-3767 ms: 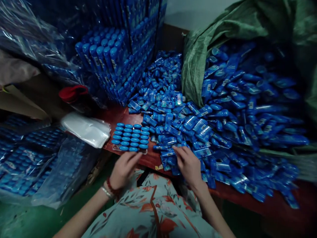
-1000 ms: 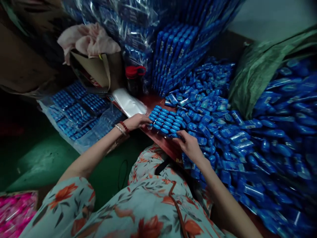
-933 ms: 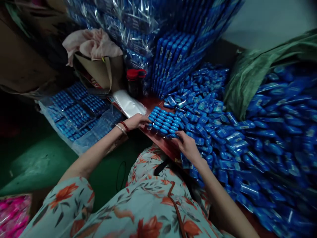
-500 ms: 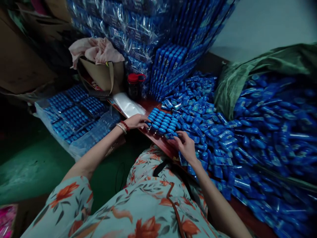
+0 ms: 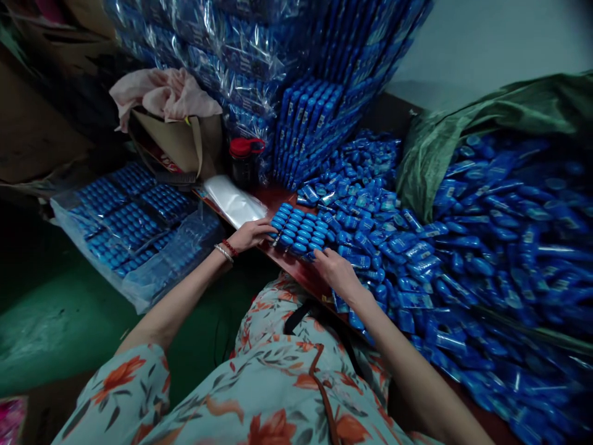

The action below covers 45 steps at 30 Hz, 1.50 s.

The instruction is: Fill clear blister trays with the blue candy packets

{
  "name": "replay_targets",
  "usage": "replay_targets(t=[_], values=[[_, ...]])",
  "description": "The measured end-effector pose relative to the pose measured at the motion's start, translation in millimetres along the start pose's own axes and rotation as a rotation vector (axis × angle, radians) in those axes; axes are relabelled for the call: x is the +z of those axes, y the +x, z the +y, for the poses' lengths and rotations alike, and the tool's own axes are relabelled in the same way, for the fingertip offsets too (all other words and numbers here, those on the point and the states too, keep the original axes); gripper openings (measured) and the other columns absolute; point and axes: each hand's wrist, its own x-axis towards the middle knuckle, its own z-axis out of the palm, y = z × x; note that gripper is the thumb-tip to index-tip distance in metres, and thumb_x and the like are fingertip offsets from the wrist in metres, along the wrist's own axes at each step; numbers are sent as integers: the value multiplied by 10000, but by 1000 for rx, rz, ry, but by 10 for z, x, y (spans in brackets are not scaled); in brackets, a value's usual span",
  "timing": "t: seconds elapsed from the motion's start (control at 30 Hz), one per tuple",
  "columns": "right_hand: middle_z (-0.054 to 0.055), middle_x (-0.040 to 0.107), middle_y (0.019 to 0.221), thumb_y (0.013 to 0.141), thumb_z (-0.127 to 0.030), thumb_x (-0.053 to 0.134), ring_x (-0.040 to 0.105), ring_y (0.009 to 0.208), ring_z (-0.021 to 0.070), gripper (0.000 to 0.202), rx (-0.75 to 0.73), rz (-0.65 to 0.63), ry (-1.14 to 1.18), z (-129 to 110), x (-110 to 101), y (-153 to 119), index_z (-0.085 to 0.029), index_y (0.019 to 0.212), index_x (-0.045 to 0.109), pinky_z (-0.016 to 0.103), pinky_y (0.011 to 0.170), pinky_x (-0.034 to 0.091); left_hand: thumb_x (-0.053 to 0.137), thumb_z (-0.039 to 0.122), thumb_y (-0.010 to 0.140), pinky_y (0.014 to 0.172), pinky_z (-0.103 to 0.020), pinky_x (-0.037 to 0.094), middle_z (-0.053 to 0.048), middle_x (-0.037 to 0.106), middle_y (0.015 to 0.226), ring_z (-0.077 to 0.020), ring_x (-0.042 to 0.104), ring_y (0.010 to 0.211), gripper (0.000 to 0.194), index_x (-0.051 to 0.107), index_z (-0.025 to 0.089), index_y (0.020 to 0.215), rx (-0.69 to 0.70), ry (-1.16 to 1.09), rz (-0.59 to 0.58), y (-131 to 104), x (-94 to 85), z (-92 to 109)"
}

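Rows of small blue bottles (image 5: 303,228) stand packed together as a block on the reddish-brown table (image 5: 296,267). At the block's left edge, my left hand (image 5: 252,234) has its fingers closed against the end bottles, thumb partly hidden. My right hand (image 5: 337,270) grips the near right corner, fingers bent against a bottle there; its fingertips are partly out of sight. A loose heap of similar blue bottles (image 5: 407,253) lies just right of the block. Flat clear plastic bags (image 5: 235,201) lie beyond my left hand.
Stacks of shrink-wrapped blue bottles (image 5: 306,120) rise behind the table. A red-lidded drink bottle (image 5: 243,157) and a brown bag (image 5: 171,139) with a pink cloth (image 5: 164,93) stand back left. Wrapped packs (image 5: 125,216) sit low at left. A green sack (image 5: 440,154) spills bottles at right.
My right hand has moved left and closed in on the block's near corner, where its fingers were more spread before. My left hand stays at the left edge. The view has shifted slightly.
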Motion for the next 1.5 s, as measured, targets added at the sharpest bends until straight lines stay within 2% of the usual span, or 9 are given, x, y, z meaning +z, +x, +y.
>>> replay_targets(t=[0.27, 0.5, 0.57, 0.73, 0.83, 0.97, 1.07, 1.3, 1.5], values=[[104, 601, 917, 879, -33, 353, 552, 885, 199, 325, -180, -157, -197, -161, -141, 92, -154, 1121, 534, 269, 715, 407, 582, 397, 845, 667, -233, 489, -63, 605, 857, -129, 585, 752, 289, 698, 149, 938, -155, -174, 115, -14, 20, -27], [119, 610, 957, 871, -26, 335, 600, 844, 224, 324, -128, -241, -203, -279, -274, 173, -162, 1081, 541, 293, 670, 426, 617, 430, 810, 637, -241, 485, -34, 562, 782, -122, 549, 704, 330, 695, 124, 902, -273, -225, 225, -72, 63, -69], [123, 607, 963, 868, -25, 335, 606, 843, 227, 325, -116, -251, -180, -271, -283, 180, -167, 1073, 543, 285, 637, 421, 582, 393, 840, 650, -245, 485, -34, 557, 782, -125, 551, 711, 294, 686, 127, 908, -243, -142, 189, -54, 65, -30], [107, 605, 938, 879, -46, 351, 603, 852, 214, 316, -67, -216, -141, -199, -186, 195, -178, 1093, 542, 265, 617, 402, 416, 137, 882, 742, -249, 465, -73, 576, 1006, -150, 575, 877, 270, 613, 186, 1061, -101, 273, -124, 46, 39, 178], [101, 603, 971, 913, -118, 371, 591, 875, 200, 279, 10, -147, -131, -193, -74, 150, -188, 1125, 538, 256, 618, 401, 411, 135, 883, 722, -250, 465, -72, 561, 1015, -155, 580, 849, 263, 575, 187, 1081, -147, 355, -144, 57, 25, 212], [131, 588, 1019, 947, -323, 387, 579, 835, 209, 383, 209, 11, -171, -315, -38, 23, -177, 1298, 438, 275, 608, 399, 440, 245, 914, 770, -263, 466, -81, 550, 1030, -165, 577, 883, 212, 576, 176, 1061, -147, 261, -52, 10, 57, 161], [134, 572, 1039, 941, -357, 397, 552, 799, 210, 381, 324, 112, -170, -453, -122, 50, -181, 1270, 475, 288, 593, 374, 454, 307, 919, 783, -265, 465, -85, 550, 1020, -163, 571, 885, 230, 588, 165, 1041, -128, 235, 23, -17, 115, 158], [80, 559, 1041, 948, -242, 399, 472, 949, 215, 274, -67, 135, -25, -528, -21, 642, -229, 1172, 556, 312, 732, 340, 463, 244, 911, 717, -275, 461, -95, 560, 991, -170, 554, 842, 188, 585, 137, 1005, -126, 301, 43, -19, 170, 183], [68, 573, 986, 939, -198, 415, 465, 928, 214, 234, -52, 160, -11, -506, 100, 703, -201, 1110, 575, 325, 720, 303, 605, 233, 840, 763, -260, 456, -40, 568, 868, -138, 542, 831, 96, 619, 155, 895, -154, -11, 468, -21, -97, 305]])
